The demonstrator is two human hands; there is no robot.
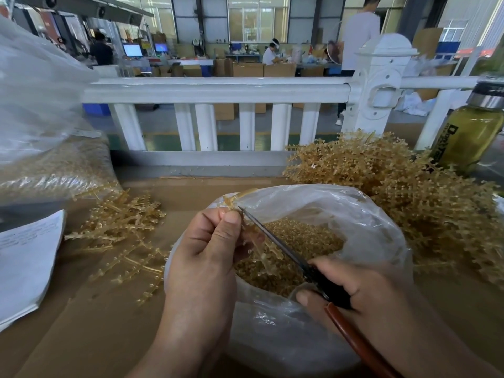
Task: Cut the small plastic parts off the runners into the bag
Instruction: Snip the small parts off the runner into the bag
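A clear bag [368, 222] is seen open on a brown table [109, 323], low at centre, with small amber parts [308, 238] heaped inside. Above its mouth a runner [268, 251] is pinched between the thumb and curled fingers of the left hand [207, 257], at 9 o'clock of the bag. Scissors [275, 241] are gripped by the right hand [362, 293], at 5 o'clock of the bag, with fingers wrapped round the black and red-brown handles. The blade tip is laid against the runner just beside the left thumb. Whether the blades are parted cannot be told. A large pile [395, 186] of runners is heaped at 2 o'clock, and loose runners [122, 222] lie at 9 o'clock. A bottle [469, 137] stands at 3 o'clock, papers [24, 263] at 8 o'clock.
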